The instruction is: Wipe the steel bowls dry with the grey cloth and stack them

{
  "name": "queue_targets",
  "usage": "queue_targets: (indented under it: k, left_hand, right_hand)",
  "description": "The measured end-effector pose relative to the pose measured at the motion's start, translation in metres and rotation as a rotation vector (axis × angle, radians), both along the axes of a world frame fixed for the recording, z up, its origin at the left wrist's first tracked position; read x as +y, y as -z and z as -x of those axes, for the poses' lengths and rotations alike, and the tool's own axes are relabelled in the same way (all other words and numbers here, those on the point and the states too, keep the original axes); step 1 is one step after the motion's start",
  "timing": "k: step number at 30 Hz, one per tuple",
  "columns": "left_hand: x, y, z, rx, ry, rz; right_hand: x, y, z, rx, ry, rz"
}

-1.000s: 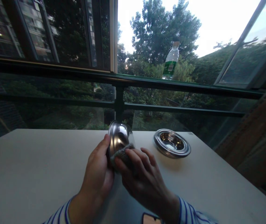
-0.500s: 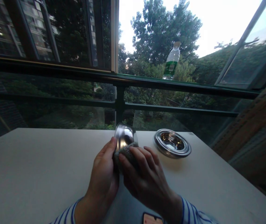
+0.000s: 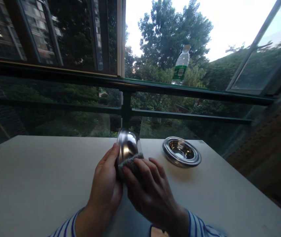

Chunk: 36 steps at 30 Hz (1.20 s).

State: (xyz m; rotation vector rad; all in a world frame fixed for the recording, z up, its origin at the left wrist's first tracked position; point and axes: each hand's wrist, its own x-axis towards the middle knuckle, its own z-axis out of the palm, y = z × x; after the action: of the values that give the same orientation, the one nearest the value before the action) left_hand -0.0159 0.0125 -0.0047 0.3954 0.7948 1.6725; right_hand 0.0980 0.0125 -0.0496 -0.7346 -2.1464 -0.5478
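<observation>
A shiny steel bowl (image 3: 128, 144) is tilted on its side above the white table, its rounded outside turned toward my right hand. My left hand (image 3: 105, 181) grips it by the rim, thumb along the left edge. In my right hand (image 3: 150, 187) is a grey-green patterned cloth (image 3: 132, 163), pressed by the fingertips against the lower outside of the bowl. The bowl's lower part is hidden behind the cloth and fingers. To the right, a stack of steel bowls (image 3: 181, 152) stands upright on the table, apart from both hands.
The white table (image 3: 49, 174) reaches back to a dark green railing (image 3: 155, 86) in front of windows. On the sill behind the rail stands a plastic bottle (image 3: 180, 69) with a green label. A phone (image 3: 158, 231) lies at the near edge, partly covered by my right forearm.
Both hands, with the bowl and cloth, have shifted slightly to the left. My grip on the bowl looks the same, and the stacked bowls have stayed in place.
</observation>
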Motion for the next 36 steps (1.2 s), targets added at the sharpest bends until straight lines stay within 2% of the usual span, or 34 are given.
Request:
queue_targets:
  k: [7, 12, 17, 23, 28, 31, 36]
  left_hand:
    - [-0.004, 0.003, -0.005, -0.017, 0.059, -0.022]
    - [-0.003, 0.005, -0.004, 0.001, 0.008, -0.001]
    - [-0.007, 0.01, -0.01, 0.022, 0.078, -0.038]
    - [-0.009, 0.019, -0.009, 0.198, 0.11, -0.075]
    - [-0.014, 0.027, -0.011, 0.344, 0.185, -0.123]
    - [-0.013, 0.025, -0.011, 0.362, 0.172, -0.108]
    - [-0.009, 0.02, -0.005, 0.343, 0.134, -0.076]
  right_hand:
    - [0.002, -0.003, -0.003, 0.049, 0.035, -0.006]
    - [0.002, -0.003, -0.002, 0.033, 0.018, -0.002]
    - [0.002, -0.013, -0.007, 0.091, 0.046, 0.05]
    - [0.003, -0.021, -0.013, 0.098, 0.068, 0.073]
    - [0.011, -0.031, -0.027, 0.151, 0.151, 0.219]
    - [0.013, -0.032, -0.031, 0.154, 0.114, 0.238]
    - [0.008, -0.025, -0.021, 0.081, -0.005, 0.113]
